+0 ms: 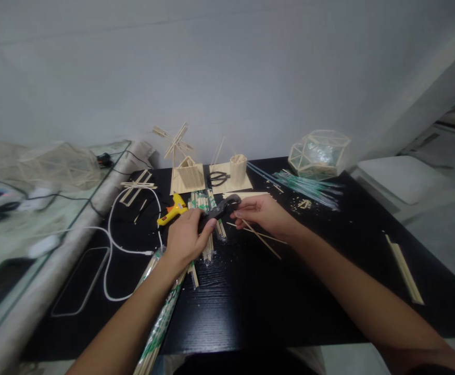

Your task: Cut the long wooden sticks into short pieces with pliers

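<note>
My left hand [187,235] is closed around the handles of black cutters [222,207], whose jaws point right over the black table [251,291]. My right hand [262,212] pinches a thin wooden stick [262,240] and holds its end at the cutter jaws; the stick slants down to the right. Both hands hover just above a bundle of sticks [206,219] lying on the table.
A yellow glue gun [173,209] with a white cord [112,245] lies left of the hands. Behind stand a stick windmill model [186,169], a stick cup on a board [237,172], black scissors [217,178] and a wire-frame polyhedron [319,153]. A wrapped stick pack [161,323] lies under my left forearm.
</note>
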`<state>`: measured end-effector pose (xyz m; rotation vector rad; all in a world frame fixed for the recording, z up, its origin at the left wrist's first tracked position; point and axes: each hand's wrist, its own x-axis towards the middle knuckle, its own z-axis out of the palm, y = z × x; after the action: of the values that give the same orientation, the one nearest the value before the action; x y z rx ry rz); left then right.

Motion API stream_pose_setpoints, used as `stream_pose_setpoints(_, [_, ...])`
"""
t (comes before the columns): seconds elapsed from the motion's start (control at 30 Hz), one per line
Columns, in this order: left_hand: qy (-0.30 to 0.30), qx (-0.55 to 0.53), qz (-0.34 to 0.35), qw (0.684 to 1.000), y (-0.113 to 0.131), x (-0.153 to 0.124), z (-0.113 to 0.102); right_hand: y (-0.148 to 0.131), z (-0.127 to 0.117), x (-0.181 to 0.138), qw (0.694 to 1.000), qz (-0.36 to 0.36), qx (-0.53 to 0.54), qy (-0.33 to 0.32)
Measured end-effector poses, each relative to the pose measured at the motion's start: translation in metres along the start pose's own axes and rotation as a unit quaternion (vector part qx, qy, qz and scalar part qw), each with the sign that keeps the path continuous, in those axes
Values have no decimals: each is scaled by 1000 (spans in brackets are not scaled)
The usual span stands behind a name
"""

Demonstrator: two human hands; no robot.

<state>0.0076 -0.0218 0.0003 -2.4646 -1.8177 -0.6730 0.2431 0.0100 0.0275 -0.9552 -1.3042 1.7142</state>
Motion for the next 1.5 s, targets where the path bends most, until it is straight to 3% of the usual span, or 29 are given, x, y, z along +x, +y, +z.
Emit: stream_pose_setpoints(1.5, [-4, -1, -21, 1000, 2, 0, 0, 4, -1, 2, 1000, 4, 6, 9])
